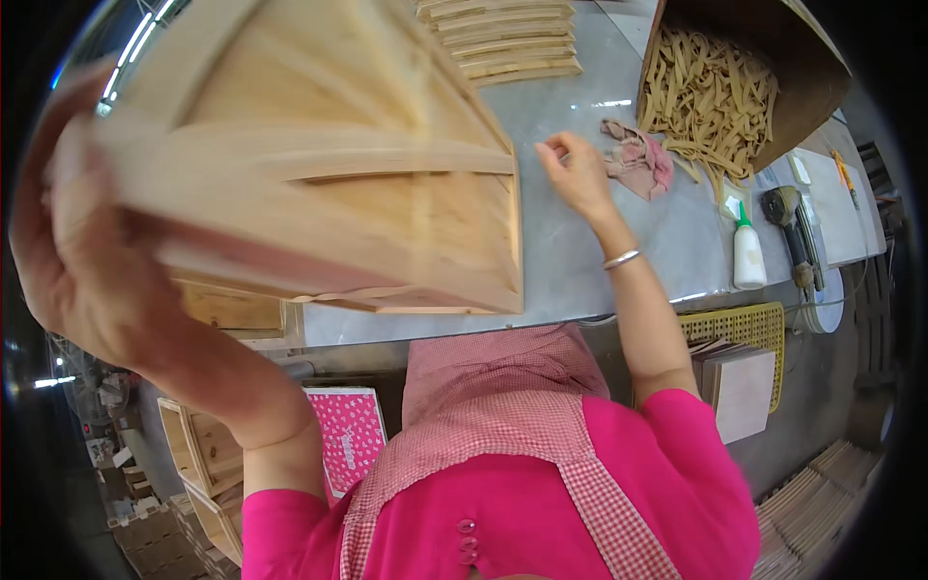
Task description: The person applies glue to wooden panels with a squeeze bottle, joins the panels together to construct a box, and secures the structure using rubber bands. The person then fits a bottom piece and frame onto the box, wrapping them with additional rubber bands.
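Observation:
A shallow wooden box frame (pixel 474 227) is raised and tilted on the left, smeared by motion. My left hand (pixel 101 232) is closed on its left side, large and blurred near the picture's edge. Flat tan bands (pixel 406 159) cross the frame and look stretched around it. Over the grey tabletop, to the right of the frame and apart from it, is my right hand (pixel 577 172). Its fingers are curled into a pinch; whether anything thin is between them is hidden. Just right of that hand lies a crumpled pink rag (pixel 640 162).
An open brown box (pixel 802 72) spills tan bands (pixel 710 97) at the back right. Wooden pieces (pixel 503 39) are stacked at the back. A white glue bottle (pixel 747 256) and a dark power tool (pixel 788 217) are near the right edge. A yellow basket (pixel 773 333) sits below.

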A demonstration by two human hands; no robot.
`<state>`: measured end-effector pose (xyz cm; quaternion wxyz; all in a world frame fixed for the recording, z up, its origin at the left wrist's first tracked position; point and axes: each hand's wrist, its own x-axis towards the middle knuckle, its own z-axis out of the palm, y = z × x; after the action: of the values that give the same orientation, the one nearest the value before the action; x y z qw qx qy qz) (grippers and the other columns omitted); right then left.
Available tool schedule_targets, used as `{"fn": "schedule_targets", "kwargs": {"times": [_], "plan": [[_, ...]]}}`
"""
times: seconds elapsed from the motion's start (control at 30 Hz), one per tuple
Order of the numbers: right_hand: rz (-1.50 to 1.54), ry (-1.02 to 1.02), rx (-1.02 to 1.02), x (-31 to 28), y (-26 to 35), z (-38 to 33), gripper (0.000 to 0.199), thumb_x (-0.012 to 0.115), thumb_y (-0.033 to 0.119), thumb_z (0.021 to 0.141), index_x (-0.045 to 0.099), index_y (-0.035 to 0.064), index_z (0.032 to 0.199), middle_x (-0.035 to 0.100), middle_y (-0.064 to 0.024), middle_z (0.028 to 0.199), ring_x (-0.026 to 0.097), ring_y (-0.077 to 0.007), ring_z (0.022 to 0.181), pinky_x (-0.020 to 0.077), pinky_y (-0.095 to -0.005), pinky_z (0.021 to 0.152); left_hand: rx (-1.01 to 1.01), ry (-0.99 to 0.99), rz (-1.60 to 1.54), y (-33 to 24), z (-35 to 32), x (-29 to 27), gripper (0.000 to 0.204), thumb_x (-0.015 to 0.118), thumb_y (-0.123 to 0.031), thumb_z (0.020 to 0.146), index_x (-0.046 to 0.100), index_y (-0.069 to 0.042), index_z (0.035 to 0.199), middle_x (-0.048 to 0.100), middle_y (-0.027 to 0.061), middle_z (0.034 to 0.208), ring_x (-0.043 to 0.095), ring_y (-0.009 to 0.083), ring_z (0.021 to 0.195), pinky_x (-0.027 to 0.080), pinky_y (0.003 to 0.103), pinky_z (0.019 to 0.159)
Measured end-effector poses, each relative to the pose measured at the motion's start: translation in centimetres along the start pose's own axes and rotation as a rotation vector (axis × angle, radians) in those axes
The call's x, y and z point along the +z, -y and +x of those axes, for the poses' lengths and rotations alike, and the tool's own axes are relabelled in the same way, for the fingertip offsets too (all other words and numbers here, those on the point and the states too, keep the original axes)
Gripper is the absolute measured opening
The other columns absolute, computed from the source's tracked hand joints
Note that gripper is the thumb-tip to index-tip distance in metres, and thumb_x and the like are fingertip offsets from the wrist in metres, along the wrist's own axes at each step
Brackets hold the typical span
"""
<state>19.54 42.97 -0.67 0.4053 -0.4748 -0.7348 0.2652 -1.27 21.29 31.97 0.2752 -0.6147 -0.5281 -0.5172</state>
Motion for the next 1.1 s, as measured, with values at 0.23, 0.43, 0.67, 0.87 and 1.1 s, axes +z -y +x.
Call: {"fn": "schedule_targets", "kwargs": {"times": [0.23,0.43,0.67,0.87,1.1], "plan": [[0.209,0.316,0.435,1.4,-0.5,-2.0,0.024,0.064,0.020,0.088,0.068,-0.0027,0.084,0.071,-0.0222,0.079,0.072,-0.0284,0.064,0.0580,-0.0400,0.063,0.097,0.107,-0.176,-4.3,-0.9,6.9,0.030,0.048,-0.016,0.100,0.072,-0.005,0.114,0.071,0.0039,0.112,0.062,0.0105,0.100,0.044,0.024,0.093],[0.134,0.318,0.375,2.3,-2.1,-2.8,0.015,0.062,0.012,0.086,0.065,-0.0028,0.085,0.070,-0.0158,0.072,0.071,-0.0247,0.060,0.0561,-0.0357,0.051,0.165,0.215,0.012,-5.0,-0.8,6.0,0.031,0.046,-0.019,0.100,0.069,-0.006,0.116,0.068,0.0036,0.115,0.060,0.0101,0.101,0.044,0.025,0.094],[0.011,0.069,0.315,3.6,-2.5,-1.1,0.019,0.063,0.016,0.084,0.070,-0.0013,0.088,0.072,-0.0245,0.096,0.071,-0.0369,0.094,0.0562,-0.0458,0.083,0.169,0.182,-0.018,-4.5,-1.0,6.1,0.031,0.045,-0.018,0.099,0.069,-0.006,0.114,0.067,0.0036,0.118,0.060,0.0099,0.099,0.046,0.026,0.090],[-0.243,0.184,0.329,2.4,-1.4,1.8,0.021,0.069,0.013,0.080,0.073,0.0006,0.097,0.071,-0.0256,0.102,0.070,-0.0407,0.098,0.0568,-0.0478,0.083,0.075,0.137,-0.013,-5.5,-1.6,6.0,0.030,0.047,-0.020,0.097,0.070,-0.005,0.109,0.070,0.0030,0.111,0.063,0.0104,0.093,0.049,0.026,0.086],[-0.344,0.303,0.218,1.7,-0.7,-1.7,0.023,0.062,0.011,0.083,0.071,0.0015,0.101,0.071,-0.0261,0.097,0.070,-0.0422,0.097,0.0569,-0.0493,0.082,0.136,0.081,0.156,-5.5,-1.8,7.1,0.029,0.051,-0.023,0.098,0.071,-0.004,0.109,0.070,0.0021,0.104,0.064,0.0094,0.095,0.049,0.026,0.086]]}}
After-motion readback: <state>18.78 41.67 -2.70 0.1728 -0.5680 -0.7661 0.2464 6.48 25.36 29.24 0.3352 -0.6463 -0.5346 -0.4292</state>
